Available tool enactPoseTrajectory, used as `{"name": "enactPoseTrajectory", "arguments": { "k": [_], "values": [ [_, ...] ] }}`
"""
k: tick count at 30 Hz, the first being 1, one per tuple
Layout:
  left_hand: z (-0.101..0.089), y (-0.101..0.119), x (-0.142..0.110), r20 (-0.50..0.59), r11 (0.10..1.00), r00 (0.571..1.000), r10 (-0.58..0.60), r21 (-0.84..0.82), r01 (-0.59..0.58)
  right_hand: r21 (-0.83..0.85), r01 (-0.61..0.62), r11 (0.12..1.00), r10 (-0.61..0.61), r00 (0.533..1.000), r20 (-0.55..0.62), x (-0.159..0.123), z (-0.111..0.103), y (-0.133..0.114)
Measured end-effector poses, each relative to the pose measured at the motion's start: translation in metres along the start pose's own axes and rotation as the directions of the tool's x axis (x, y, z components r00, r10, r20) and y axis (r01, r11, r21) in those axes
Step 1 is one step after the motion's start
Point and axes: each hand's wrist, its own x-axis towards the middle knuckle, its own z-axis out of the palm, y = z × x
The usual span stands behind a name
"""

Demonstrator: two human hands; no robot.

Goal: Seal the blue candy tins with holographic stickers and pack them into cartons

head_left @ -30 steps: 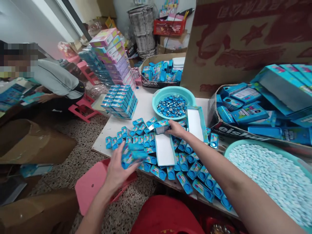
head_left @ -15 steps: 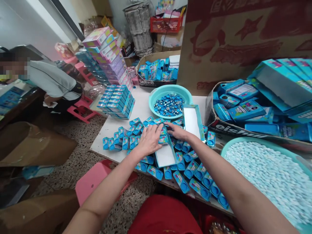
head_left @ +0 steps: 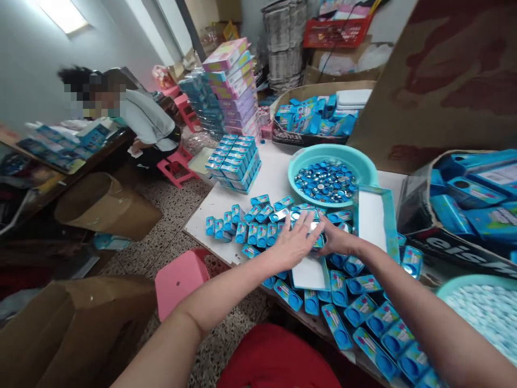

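My left hand [head_left: 294,243] lies flat, fingers spread, on small blue tins at the far end of an open blue tray with a white bottom [head_left: 310,272]. My right hand [head_left: 337,241] meets it from the right, fingers curled against the same tins [head_left: 313,225]; what it grips is hidden. Many loose small blue tins [head_left: 250,229] lie on the white table [head_left: 226,196] around the tray. A second open tray [head_left: 374,218] stands just right of my hands.
A teal bowl of round blue caps [head_left: 329,175] sits behind my hands. A basin of pale candies [head_left: 482,310] is at the right. Stacked blue boxes [head_left: 236,161], cardboard boxes [head_left: 464,205] and a pink stool [head_left: 177,280] surround the table. Another person [head_left: 141,121] sits at the left.
My left hand came up from below the table edge carrying tins and now rests on the tray beside my right hand. The camera has swung left and the view shifted right.
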Motion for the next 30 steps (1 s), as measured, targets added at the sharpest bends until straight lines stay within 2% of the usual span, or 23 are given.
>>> {"name": "enactPoseTrajectory", "arguments": {
  "k": [4,6,7,8,9,10,11,12,13,14,15,16,17,20,23,25,27,28,30],
  "values": [
    [-0.007,0.003,0.005,-0.010,1.000,1.000,0.025,0.013,-0.025,-0.075,0.021,0.997,-0.031,0.990,-0.137,0.001,0.010,-0.008],
    [-0.008,-0.007,-0.003,-0.041,0.996,0.995,0.087,-0.013,-0.088,-0.110,0.003,0.994,-0.021,0.987,-0.157,0.001,0.011,-0.013],
    [-0.006,-0.016,-0.012,-0.084,0.996,0.994,0.073,-0.046,-0.077,-0.133,-0.014,0.991,-0.009,0.986,-0.165,0.000,0.010,-0.014],
    [-0.003,-0.028,-0.025,-0.149,0.996,0.989,-0.002,-0.093,-0.012,-0.156,-0.035,0.987,0.007,0.985,-0.174,0.000,0.009,-0.014],
    [0.003,-0.043,-0.040,-0.225,0.981,0.963,-0.149,-0.155,0.116,-0.177,-0.057,0.983,0.025,0.983,-0.182,0.000,0.009,-0.014],
    [0.012,-0.059,-0.058,-0.289,0.925,0.888,-0.358,-0.238,0.295,-0.194,-0.077,0.978,0.041,0.982,-0.187,0.000,0.008,-0.014],
    [0.022,-0.076,-0.078,-0.333,0.806,0.738,-0.586,-0.328,0.492,-0.207,-0.092,0.974,0.052,0.981,-0.188,-0.001,0.008,-0.012],
    [0.033,-0.094,-0.096,-0.331,0.637,0.544,-0.771,-0.403,0.657,-0.217,-0.097,0.971,0.057,0.981,-0.183,-0.001,0.008,-0.011],
    [0.046,-0.111,-0.113,-0.270,0.465,0.380,-0.885,-0.454,0.760,-0.222,-0.095,0.970,0.055,0.983,-0.176,-0.001,0.008,-0.009],
    [0.059,-0.126,-0.128,-0.170,0.311,0.260,-0.950,-0.482,0.819,-0.227,-0.091,0.970,0.051,0.984,-0.173,-0.001,0.009,-0.007],
    [0.071,-0.138,-0.138,-0.067,0.203,0.195,-0.978,-0.491,0.847,-0.231,-0.086,0.969,0.046,0.984,-0.173,-0.001,0.009,-0.006],
    [0.082,-0.147,-0.145,0.010,0.153,0.180,-0.984,-0.488,0.859,-0.235,-0.083,0.969,0.042,0.984,-0.174,-0.001,0.009,-0.005],
    [0.092,-0.154,-0.149,0.056,0.149,0.201,-0.978,-0.489,0.859,-0.238,-0.084,0.968,0.042,0.983,-0.176,-0.001,0.009,-0.005],
    [0.110,-0.165,-0.150,0.038,0.282,0.352,-0.935,-0.522,0.805,-0.246,-0.088,0.965,0.047,0.985,-0.169,-0.002,0.008,-0.007],
    [0.113,-0.172,-0.153,0.026,0.418,0.509,-0.861,-0.535,0.734,-0.227,-0.084,0.970,0.050,0.987,-0.154,-0.002,0.007,-0.013],
    [0.112,-0.179,-0.160,0.042,0.491,0.594,-0.803,-0.517,0.701,-0.196,-0.081,0.977,0.052,0.988,-0.147,-0.003,0.006,-0.015],
    [0.110,-0.185,-0.168,0.053,0.538,0.633,-0.772,-0.475,0.696,-0.170,-0.080,0.982,0.055,0.988,-0.146,-0.003,0.006,-0.017],
    [0.109,-0.188,-0.170,0.056,0.545,0.630,-0.775,-0.446,0.710,-0.161,-0.080,0.984,0.056,0.987,-0.149,-0.003,0.006,-0.017],
    [0.108,-0.193,-0.172,0.057,0.531,0.592,-0.804,-0.380,0.757,-0.149,-0.085,0.985,0.060,0.985,-0.164,-0.003,0.006,-0.016]
  ]
}}
